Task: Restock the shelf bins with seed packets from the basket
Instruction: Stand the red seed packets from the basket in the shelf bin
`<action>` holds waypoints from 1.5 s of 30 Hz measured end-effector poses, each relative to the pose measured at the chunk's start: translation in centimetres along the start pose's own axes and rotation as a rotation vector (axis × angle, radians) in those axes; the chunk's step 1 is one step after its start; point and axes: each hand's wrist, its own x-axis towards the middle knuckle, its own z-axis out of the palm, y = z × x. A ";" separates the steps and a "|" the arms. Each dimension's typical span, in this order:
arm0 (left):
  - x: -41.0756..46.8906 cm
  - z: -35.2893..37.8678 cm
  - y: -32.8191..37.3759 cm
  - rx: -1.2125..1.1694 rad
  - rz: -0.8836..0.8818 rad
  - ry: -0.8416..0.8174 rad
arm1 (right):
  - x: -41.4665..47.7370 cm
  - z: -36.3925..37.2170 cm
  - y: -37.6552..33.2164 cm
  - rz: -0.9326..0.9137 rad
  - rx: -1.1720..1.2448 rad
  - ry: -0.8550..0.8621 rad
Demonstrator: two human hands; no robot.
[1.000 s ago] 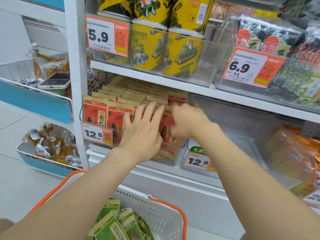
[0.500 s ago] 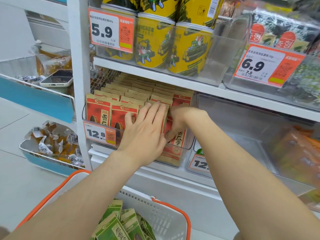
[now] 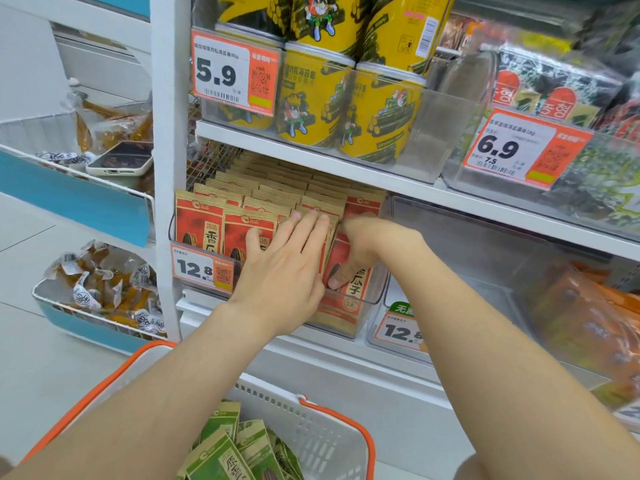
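- Hands both work at the front of the clear bin [image 3: 376, 294]; judged step: seating a packet in the last row.
- Left hand [image 3: 287, 268] lies flat, fingers straight and together, pressed on the front of the red seed packets [image 3: 204, 223] in the bin. Likely it holds the rows upright and back so a slot stays free.
- Right hand [image 3: 367, 247] curls round the end packet [image 3: 346, 308] at the bin's right wall, thumb on its face, gripping it. The packet stands nearly upright and is partly down inside the bin.
- Rows of red packets fill the bin to its back, so it looks close to full.
- Price tag [image 3: 202, 270] is clipped on the bin's front left.
- Second clear bin [image 3: 485, 268], just right of the first, shows no packets in its visible part; probably it is next to stock.
- Basket [image 3: 332, 441] sits below and in front of the bin, holding green seed packets [image 3: 221, 455], not yet shelved.
- Risk: the rows may tip forward if the flat hand lifts early.
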 end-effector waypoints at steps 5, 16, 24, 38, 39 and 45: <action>-0.1 -0.3 0.6 0.008 -0.018 -0.014 | -2.4 0.3 -0.1 0.034 -0.082 0.203; -0.4 -0.3 1.1 0.022 -0.003 -0.018 | -0.2 1.2 0.3 0.260 -0.258 0.476; -0.2 0.0 0.6 -0.019 0.016 -0.014 | -0.1 2.5 -0.6 0.121 -0.363 0.465; -0.6 -0.1 0.3 -0.089 0.055 -0.061 | -1.8 3.5 -2.0 0.053 -0.617 -0.074; -0.7 -0.1 0.2 -0.115 0.066 -0.077 | -2.1 3.3 -2.0 0.040 -0.598 -0.075; -1.9 -0.1 -0.1 -0.208 0.117 -0.037 | -4.4 2.8 -1.7 -0.058 -0.497 0.023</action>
